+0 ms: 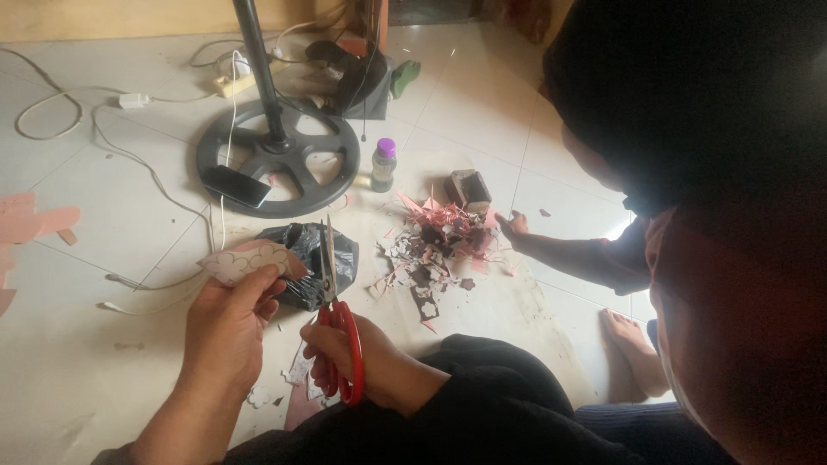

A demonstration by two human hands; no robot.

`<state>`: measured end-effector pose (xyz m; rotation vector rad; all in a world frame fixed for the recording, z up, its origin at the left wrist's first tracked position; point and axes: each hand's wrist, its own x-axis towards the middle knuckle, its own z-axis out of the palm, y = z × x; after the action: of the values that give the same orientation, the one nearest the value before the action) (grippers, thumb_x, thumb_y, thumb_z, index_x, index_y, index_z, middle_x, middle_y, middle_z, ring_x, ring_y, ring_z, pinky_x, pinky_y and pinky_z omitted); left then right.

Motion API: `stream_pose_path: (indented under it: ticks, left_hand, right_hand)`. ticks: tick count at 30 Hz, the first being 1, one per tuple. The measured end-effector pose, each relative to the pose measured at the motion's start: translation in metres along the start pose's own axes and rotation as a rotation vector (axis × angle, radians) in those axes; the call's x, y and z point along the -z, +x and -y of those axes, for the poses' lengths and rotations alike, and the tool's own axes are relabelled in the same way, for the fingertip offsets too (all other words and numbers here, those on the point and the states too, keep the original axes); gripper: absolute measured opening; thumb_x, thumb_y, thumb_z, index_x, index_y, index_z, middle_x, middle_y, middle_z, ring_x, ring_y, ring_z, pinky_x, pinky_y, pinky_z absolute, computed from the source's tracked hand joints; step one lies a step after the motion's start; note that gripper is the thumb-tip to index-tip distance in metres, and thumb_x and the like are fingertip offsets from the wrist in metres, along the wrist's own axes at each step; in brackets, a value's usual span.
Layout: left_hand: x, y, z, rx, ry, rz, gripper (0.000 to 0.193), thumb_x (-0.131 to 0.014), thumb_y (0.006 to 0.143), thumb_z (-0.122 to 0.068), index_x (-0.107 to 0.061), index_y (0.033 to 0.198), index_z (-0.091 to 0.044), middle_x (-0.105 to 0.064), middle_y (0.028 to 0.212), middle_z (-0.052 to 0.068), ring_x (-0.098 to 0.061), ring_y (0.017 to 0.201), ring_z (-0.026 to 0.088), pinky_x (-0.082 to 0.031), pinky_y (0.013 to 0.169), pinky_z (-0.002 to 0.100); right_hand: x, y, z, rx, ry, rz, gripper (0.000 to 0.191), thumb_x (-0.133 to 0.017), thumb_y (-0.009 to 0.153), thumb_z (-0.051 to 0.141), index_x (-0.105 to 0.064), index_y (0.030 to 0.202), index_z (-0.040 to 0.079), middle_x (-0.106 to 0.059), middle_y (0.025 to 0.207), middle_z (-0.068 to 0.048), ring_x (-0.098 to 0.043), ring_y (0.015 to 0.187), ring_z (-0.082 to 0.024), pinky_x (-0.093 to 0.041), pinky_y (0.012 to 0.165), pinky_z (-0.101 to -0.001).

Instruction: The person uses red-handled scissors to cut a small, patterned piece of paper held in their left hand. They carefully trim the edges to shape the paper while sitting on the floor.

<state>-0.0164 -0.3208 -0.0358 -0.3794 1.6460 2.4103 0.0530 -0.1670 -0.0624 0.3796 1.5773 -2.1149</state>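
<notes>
Left hand: the left hand (226, 327) grasps a pale, scallop-edged paper cut-out (248, 260) between thumb and fingertips, held up above the floor.
Right hand: the right hand (362, 357) is clenched through the loops of the red-handled steel scissors (338, 323), blades pointing up and away.
Scissors and paper: the blades stand just beside the cut-out's right edge; whether they touch it cannot be told.
Beneath the blades: a crumpled black plastic bag (314, 258) lies on the tiled floor.
Scrap heap: a pile of pink and dark paper offcuts (439, 250) sits to the right of the bag on a light mat.
Second person: a small hand (515, 226) rests at the heap's far edge.
Further items: a purple-capped small bottle (383, 165), a black round fan base (277, 159), a dark phone (235, 185) lying on it.
</notes>
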Motion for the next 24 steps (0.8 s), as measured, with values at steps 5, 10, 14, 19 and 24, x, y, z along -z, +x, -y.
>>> stream_pose_path:
  ticks: [5,10,14,19,24]
  left_hand:
    - [0.0,0.002,0.001,0.017,-0.015,0.009,0.03,-0.068,0.089,-0.011,-0.066,0.119,-0.012,-0.071,0.104,-0.001,-0.064,0.089,0.009,-0.046,0.077,0.027]
    - [0.005,0.006,0.005,-0.019,-0.034,0.045,0.029,-0.069,0.09,-0.011,-0.065,0.118,-0.008,-0.07,0.104,0.001,-0.063,0.091,0.01,-0.047,0.077,0.028]
    - [0.008,0.004,0.002,-0.015,-0.027,0.058,0.031,-0.069,0.088,-0.013,-0.065,0.118,-0.008,-0.071,0.103,0.001,-0.063,0.089,0.01,-0.046,0.075,0.027]
    - [0.005,-0.007,-0.006,-0.038,-0.019,0.097,0.034,-0.072,0.085,-0.016,-0.067,0.118,-0.01,-0.072,0.101,0.001,-0.063,0.084,0.01,-0.047,0.072,0.026]
    - [-0.001,-0.02,-0.016,-0.061,-0.037,0.108,0.036,-0.074,0.084,-0.016,-0.068,0.118,-0.009,-0.072,0.101,0.0,-0.063,0.083,0.008,-0.047,0.07,0.024]
  right_hand:
    - [-0.001,-0.004,0.006,0.004,-0.046,-0.002,0.035,-0.061,0.098,0.033,-0.06,0.092,-0.001,-0.06,0.064,-0.01,-0.057,0.049,-0.017,-0.047,0.047,-0.0307]
    - [-0.003,-0.008,0.012,-0.035,-0.038,-0.003,0.034,-0.061,0.098,0.034,-0.06,0.093,0.0,-0.06,0.064,-0.009,-0.057,0.05,-0.017,-0.047,0.048,-0.0304]
    - [-0.006,-0.007,0.014,-0.051,-0.088,-0.018,0.037,-0.061,0.097,0.036,-0.061,0.091,-0.001,-0.06,0.062,-0.009,-0.058,0.049,-0.017,-0.046,0.047,-0.0304]
    - [-0.006,-0.009,0.021,0.039,-0.097,-0.028,0.037,-0.059,0.095,0.036,-0.062,0.09,0.0,-0.06,0.058,-0.011,-0.057,0.045,-0.02,-0.039,0.04,-0.0332]
    - [-0.007,-0.021,0.037,0.168,-0.024,0.013,0.032,-0.057,0.097,0.034,-0.058,0.092,0.002,-0.059,0.059,-0.011,-0.056,0.051,-0.02,-0.044,0.051,-0.0322]
